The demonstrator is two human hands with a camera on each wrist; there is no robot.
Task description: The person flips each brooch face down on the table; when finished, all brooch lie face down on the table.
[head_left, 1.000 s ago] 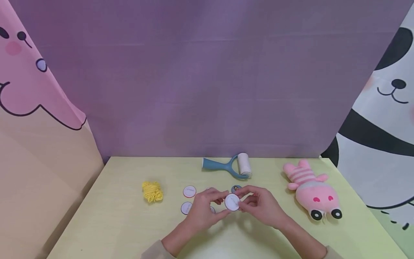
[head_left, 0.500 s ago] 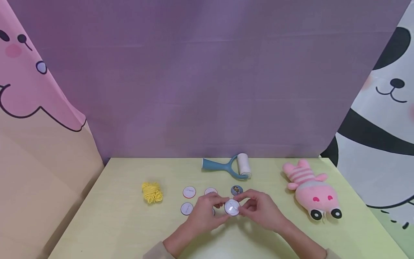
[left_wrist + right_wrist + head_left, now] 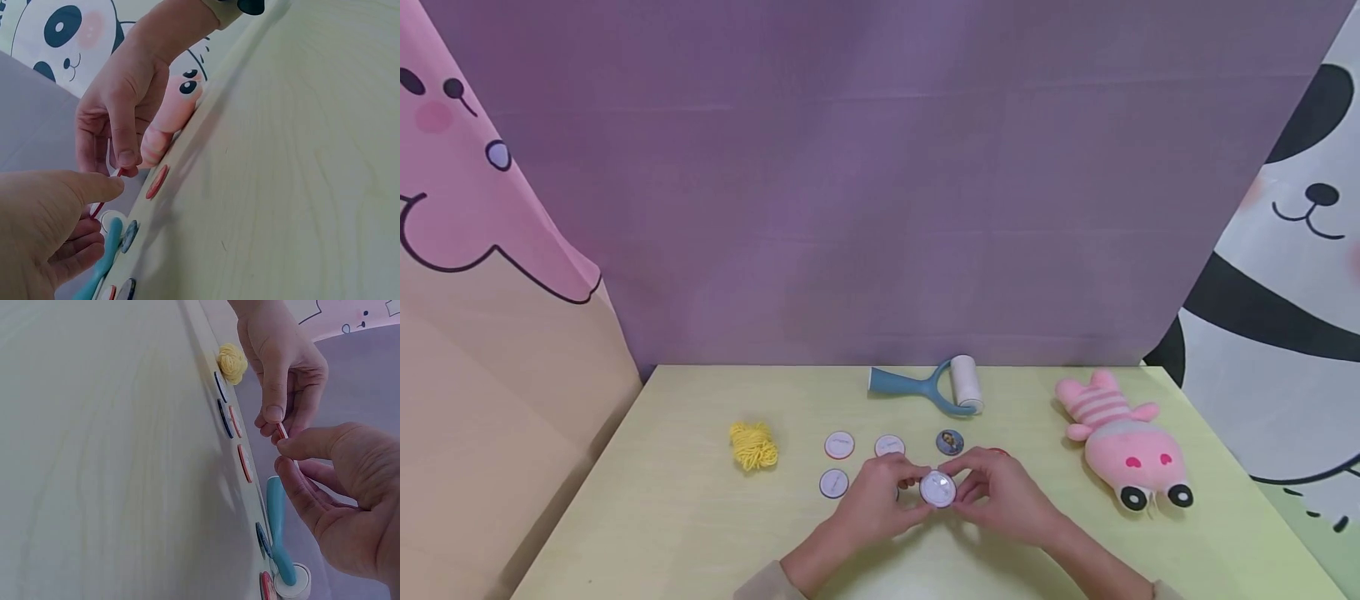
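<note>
Both hands hold one round pin badge (image 3: pixel 937 489) between them above the table, its white pin side facing up and its rim red in the wrist views. My left hand (image 3: pixel 880 500) pinches its left edge with thumb and fingers. On the opposite edge, the thumb and fingers of my right hand (image 3: pixel 1003 498) pinch it too. Behind the hands lie more badges: a red-rimmed one (image 3: pixel 839 445), another red-rimmed one (image 3: pixel 890 445), a dark-rimmed one (image 3: pixel 833 483), and a picture-side-up one (image 3: pixel 950 442). A red badge (image 3: pixel 157 182) lies mostly hidden behind the right hand in the head view.
A blue-handled lint roller (image 3: pixel 925 386) lies at the back of the pale table (image 3: pixel 647 517). To the left sits a bundle of yellow yarn (image 3: pixel 753 445). A pink plush toy (image 3: pixel 1123 442) lies on the right. Purple cloth (image 3: pixel 880 183) hangs behind the table.
Both hands have come slightly nearer the person with the badge. The right fingers have shifted on its edge, and more of the badges behind now show.
</note>
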